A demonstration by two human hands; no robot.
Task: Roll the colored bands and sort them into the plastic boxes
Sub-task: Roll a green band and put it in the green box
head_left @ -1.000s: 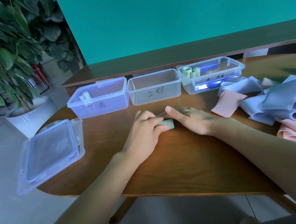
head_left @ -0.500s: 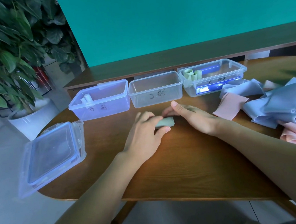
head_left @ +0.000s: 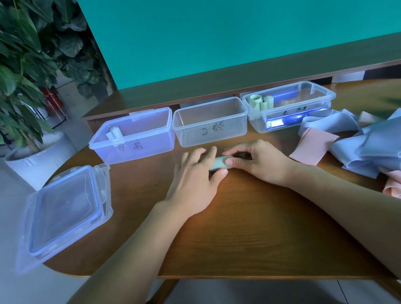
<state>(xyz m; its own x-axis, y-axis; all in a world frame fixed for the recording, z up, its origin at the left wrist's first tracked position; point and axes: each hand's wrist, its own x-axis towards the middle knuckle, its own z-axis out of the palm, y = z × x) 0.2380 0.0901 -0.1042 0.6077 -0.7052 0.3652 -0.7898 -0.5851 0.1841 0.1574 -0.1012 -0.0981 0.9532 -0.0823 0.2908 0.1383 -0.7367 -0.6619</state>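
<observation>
On bench (head_left: 239, 227), before row of three plastic boxes (head_left: 210, 122): green band roll (head_left: 218, 163) pinched from both ends. Left hand (head_left: 193, 177) fingers (head_left: 211, 154) curled over roll, thumb beneath. Right hand (head_left: 257, 162) fingertips closed on other end.

Bare forearms, no sleeves, rings or watch.

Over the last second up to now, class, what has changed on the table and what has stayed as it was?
Both hands have kept working the green roll in front of the middle box. The right hand has curled from lying flat to pinching the roll's end with its fingertips; the left hand still grips the other end. Boxes, lid and the loose band pile are unchanged.
</observation>
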